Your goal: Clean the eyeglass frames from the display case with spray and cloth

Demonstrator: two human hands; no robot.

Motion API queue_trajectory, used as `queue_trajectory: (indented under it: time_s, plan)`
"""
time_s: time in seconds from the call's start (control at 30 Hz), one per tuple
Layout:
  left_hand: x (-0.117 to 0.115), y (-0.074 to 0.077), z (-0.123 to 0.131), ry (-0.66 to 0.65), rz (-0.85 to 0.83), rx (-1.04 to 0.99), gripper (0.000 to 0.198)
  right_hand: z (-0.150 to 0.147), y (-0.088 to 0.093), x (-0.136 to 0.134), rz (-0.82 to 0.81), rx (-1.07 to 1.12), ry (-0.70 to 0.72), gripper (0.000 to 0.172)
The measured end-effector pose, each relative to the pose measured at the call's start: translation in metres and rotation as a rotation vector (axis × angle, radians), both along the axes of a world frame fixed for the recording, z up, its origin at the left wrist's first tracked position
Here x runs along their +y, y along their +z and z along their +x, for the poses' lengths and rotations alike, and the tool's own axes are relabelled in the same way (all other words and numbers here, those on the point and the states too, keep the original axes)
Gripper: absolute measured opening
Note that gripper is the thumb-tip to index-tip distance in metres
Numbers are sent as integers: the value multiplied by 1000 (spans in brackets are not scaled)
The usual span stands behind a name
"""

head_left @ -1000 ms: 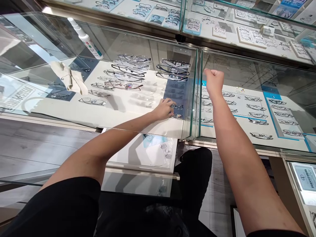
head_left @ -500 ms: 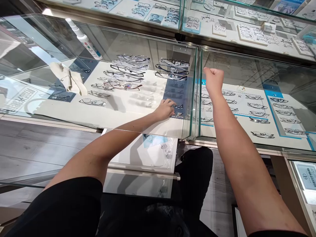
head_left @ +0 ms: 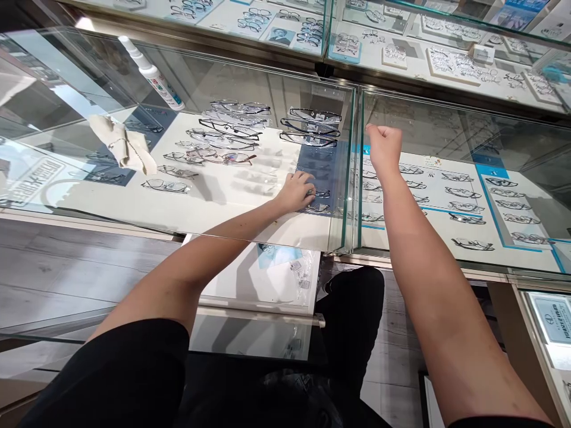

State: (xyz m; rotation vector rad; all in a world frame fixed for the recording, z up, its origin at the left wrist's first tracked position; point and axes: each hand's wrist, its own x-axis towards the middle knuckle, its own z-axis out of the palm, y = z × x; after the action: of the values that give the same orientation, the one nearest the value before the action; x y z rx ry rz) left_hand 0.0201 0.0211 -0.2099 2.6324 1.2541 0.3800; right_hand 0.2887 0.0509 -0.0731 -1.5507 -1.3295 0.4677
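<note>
I look down into a glass display case (head_left: 267, 71) of spectacles. My left hand (head_left: 297, 191) reaches inside under the glass top, fingers curled on a dark pair of glasses (head_left: 319, 194) lying on the blue panel near the case's right wall. Another pair of glasses (head_left: 318, 208) lies just in front of it. My right hand (head_left: 384, 147) rests as a closed fist on top of the glass of the neighbouring case (head_left: 468, 137), with nothing showing in it. Rows of frames (head_left: 232, 128) lie farther back on the white shelf.
A spray bottle (head_left: 151, 72) and a crumpled cloth (head_left: 125, 147) lie on the glass top at the left. A pulled-out drawer (head_left: 267, 279) below holds plastic bags. More cases of frames (head_left: 446, 59) stand behind. My dark trousers and the wooden floor show underneath.
My left hand has shifted slightly back and left over the dark glasses. The right fist has barely moved.
</note>
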Motion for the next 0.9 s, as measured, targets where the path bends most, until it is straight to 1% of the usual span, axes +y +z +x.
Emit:
queue_trajectory:
  time_s: [0.1, 0.27, 0.5, 0.7, 0.8, 0.9]
  plan:
    - [12, -1, 4, 86, 13, 24, 27, -1, 2, -2, -8, -8, 6, 59]
    - [21, -6, 10, 105, 22, 80, 27, 2, -1, 0, 7, -16, 22, 58]
    - [20, -9, 24, 82, 30, 110, 28, 1, -1, 1, -12, -12, 20, 57]
    - [19, -9, 26, 79, 48, 97, 28, -2, 4, -3, -32, 5, 8, 55]
    - [18, -8, 26, 70, 43, 87, 28, -3, 4, -4, -30, 14, 10, 56]
    - [12, -3, 29, 81, 37, 59, 22, -2, 3, -3, -32, 19, 5, 57]
